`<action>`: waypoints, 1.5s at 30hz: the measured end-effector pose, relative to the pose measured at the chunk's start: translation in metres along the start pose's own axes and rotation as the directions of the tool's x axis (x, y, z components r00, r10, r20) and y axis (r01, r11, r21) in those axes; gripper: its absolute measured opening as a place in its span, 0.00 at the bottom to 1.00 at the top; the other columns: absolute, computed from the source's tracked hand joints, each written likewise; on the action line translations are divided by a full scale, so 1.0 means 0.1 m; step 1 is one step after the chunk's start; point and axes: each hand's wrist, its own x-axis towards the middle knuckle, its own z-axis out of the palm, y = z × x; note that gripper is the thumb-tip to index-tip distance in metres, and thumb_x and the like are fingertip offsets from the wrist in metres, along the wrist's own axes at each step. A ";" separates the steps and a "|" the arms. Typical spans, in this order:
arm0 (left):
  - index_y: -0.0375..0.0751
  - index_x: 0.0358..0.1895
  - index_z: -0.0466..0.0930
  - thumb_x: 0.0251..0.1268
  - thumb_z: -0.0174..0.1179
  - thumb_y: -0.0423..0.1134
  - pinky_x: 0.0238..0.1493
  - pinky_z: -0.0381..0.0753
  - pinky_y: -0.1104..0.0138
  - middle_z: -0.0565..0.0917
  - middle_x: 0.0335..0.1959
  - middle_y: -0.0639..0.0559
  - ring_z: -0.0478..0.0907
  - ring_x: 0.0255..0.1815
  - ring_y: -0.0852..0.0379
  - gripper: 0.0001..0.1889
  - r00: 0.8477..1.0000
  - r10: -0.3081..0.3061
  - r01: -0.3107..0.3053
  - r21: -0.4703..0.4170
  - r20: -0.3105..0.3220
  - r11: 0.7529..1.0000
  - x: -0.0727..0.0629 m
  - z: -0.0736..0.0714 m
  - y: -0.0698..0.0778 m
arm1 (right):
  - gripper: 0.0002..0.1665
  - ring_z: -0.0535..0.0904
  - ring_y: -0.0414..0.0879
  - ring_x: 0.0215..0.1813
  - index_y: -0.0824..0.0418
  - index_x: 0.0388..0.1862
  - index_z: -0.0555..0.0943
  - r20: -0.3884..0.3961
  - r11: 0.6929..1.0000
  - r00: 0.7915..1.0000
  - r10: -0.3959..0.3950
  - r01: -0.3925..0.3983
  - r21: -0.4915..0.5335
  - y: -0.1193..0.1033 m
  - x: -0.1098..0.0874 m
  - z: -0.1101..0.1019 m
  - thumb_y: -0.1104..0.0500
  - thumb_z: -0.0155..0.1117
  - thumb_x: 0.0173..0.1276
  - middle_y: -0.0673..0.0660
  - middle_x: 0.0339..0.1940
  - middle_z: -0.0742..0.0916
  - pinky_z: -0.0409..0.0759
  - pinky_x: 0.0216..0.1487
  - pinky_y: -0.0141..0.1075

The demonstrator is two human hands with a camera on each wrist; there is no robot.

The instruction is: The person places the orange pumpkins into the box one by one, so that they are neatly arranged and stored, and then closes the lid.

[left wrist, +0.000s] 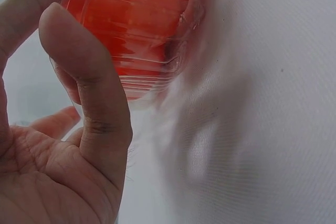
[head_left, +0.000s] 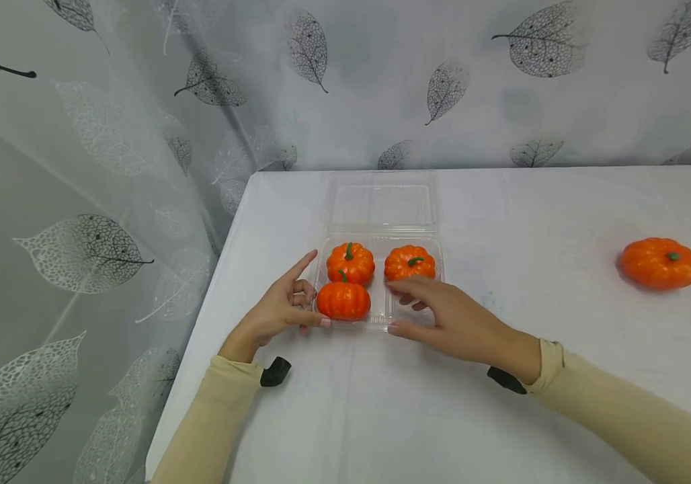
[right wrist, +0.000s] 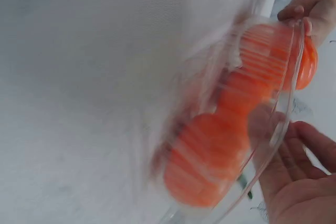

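Observation:
A clear plastic container (head_left: 378,318) holds three small orange pumpkins: one at back left (head_left: 351,264), another at front left (head_left: 343,300), the third at back right (head_left: 407,261). With thumb and curled fingers, my left hand (head_left: 275,310) holds its front left corner, index finger extended; the left wrist view shows the thumb (left wrist: 86,61) against the ribbed wall. Over the right half, my right hand (head_left: 451,316) has loosely bent fingers at the front of the back right pumpkin, its thumb near the front rim. Through the clear wall, the right wrist view shows pumpkins (right wrist: 205,161).
The container's lid (head_left: 382,202) lies folded back behind it on the white table (head_left: 539,269). Another orange pumpkin (head_left: 659,263) rests far to the right. Leaf-patterned curtains (head_left: 370,60) hang along the table's back and left sides.

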 end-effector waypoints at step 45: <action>0.63 0.82 0.49 0.48 0.77 0.24 0.24 0.79 0.66 0.69 0.33 0.47 0.68 0.26 0.56 0.61 1.000 -0.006 0.006 0.009 0.001 1.000 -0.02 -0.01 0.00 | 0.70 0.36 0.67 0.81 0.64 0.83 0.41 -0.598 0.680 0.620 0.509 -0.715 -0.162 1.61 -1.42 -1.53 0.47 0.79 0.58 0.68 0.82 0.43 0.46 0.67 0.73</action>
